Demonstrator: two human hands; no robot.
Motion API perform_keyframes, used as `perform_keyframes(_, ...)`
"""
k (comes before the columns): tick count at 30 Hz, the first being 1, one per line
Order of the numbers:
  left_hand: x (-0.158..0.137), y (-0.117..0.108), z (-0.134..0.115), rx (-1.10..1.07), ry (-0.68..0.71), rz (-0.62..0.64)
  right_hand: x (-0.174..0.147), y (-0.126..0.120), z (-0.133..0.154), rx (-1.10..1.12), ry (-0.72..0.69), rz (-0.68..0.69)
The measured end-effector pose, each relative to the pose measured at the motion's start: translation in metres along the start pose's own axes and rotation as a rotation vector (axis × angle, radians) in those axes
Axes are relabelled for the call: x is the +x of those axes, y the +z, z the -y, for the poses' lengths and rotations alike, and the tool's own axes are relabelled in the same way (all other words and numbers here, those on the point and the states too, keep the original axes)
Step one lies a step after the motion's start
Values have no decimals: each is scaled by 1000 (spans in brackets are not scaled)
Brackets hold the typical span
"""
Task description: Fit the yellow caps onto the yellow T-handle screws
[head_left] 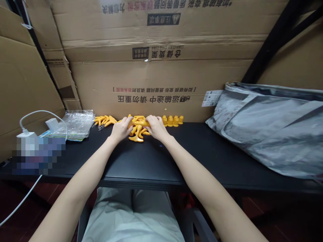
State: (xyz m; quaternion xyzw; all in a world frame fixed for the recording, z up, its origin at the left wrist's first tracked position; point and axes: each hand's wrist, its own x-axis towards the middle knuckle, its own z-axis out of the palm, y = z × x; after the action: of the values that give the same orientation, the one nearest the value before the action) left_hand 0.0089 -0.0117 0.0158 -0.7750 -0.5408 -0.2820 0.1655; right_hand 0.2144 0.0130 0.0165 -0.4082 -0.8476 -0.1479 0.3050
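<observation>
Both hands reach out to a pile of yellow plastic parts [136, 137] near the back of the black table. My left hand [121, 129] has its fingers closed around a yellow plastic part at the pile's left side. Opposite it, my right hand [157, 127] pinches the end of a yellow plastic piece [141, 123] that lies crosswise between the hands. A curved, T-shaped yellow part rests at the front of the pile. Fingers cover some of the pieces, so their full shapes are hidden.
Yellow branched parts [104, 120] lie left of the pile; small yellow cup-like pieces [174, 121] stand in rows on the right. Clear plastic bags [75, 124] and a white charger with cable [26, 141] sit left. A grey bag [267, 131] fills the right. Cardboard [151, 74] walls the back.
</observation>
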Motion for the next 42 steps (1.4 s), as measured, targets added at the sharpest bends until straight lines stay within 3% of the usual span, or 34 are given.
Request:
perform_keyframes(6, 1, 6, 6, -38, 27, -100, -1, 2, 1, 59, -39, -24)
perform_keyframes(11, 0, 10, 8, -43, 36, -109, -1, 4, 1, 23, -45, 27)
perform_keyframes(19, 1, 12, 7, -136, -3, -136, -1, -1, 5, 13, -44, -43)
perform_keyframes(27, 0, 17, 9, -117, -36, -100, -3, 6, 3, 11, -51, 59)
perform_keyframes(42, 0, 8, 11, -124, -154, -33, -2, 4, -5, 16, 34, -39)
